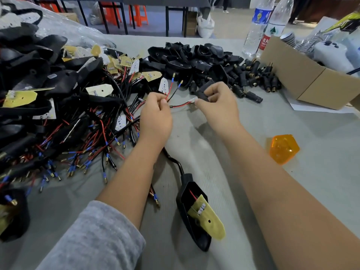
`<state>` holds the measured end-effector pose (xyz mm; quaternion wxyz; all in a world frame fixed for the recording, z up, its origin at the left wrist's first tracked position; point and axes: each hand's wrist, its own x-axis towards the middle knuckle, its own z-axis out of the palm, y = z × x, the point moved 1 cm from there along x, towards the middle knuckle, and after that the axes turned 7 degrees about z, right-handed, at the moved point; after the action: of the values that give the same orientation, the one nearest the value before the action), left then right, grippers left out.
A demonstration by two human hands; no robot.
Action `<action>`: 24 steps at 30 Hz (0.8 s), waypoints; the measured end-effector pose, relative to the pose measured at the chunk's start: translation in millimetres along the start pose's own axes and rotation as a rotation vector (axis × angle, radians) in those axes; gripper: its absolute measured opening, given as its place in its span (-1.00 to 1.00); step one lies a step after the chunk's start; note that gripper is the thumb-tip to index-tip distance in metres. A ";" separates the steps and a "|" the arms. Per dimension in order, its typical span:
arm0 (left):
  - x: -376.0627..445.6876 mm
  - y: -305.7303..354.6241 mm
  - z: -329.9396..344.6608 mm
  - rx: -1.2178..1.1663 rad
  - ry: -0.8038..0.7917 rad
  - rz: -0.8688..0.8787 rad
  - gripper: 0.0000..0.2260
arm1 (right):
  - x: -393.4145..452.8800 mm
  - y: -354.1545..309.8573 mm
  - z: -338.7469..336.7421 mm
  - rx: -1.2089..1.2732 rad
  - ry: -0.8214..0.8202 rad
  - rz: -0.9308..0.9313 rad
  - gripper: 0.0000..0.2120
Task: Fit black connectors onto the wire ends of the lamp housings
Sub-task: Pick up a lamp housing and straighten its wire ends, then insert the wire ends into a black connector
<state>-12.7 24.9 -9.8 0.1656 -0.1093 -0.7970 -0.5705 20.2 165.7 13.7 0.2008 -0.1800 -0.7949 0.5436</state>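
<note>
I take the lamp housing [191, 209] lying open on the grey counter [253, 133] as my reference, its yellow board [209, 217] poking out of the shell. Its black cable [175, 161] runs up and away from it toward my left hand [155, 115], whose grip is pinched together on a red wire and a black wire [171, 90], their brass-tipped ends standing up past the fingertips. Just right of that, beyond the housing, my right hand [218, 102] has its grip clamped on a black connector [202, 92], and a small white plug [191, 100] on a short red-and-black lead sits right at those fingertips; I cannot tell whether it touches the connector. Far beyond the housing lies the pile of loose black connectors [255, 75], with a cardboard box [311, 78] to its right. Left of the housing sprawls a heap of wired housings [58, 106]. Right of the housing, well apart, rests an orange lens [283, 149].
</note>
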 end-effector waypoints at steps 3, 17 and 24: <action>-0.5 -0.7 -0.8 -0.053 0.000 -0.014 -0.96 | -8.8 -14.6 13.3 0.391 -0.077 0.102 -0.79; -4.7 4.5 -2.0 -0.110 -0.131 0.105 -0.85 | -12.9 6.1 21.3 0.562 -0.083 0.207 -0.91; -3.8 6.4 -1.6 -0.075 -0.189 0.071 -0.78 | -14.4 3.2 20.2 0.630 -0.103 0.216 -0.81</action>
<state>-6.7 25.6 -5.2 0.1056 -0.1968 -0.7827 -0.5809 22.3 143.5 2.3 0.1475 -0.1649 -0.5733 0.7889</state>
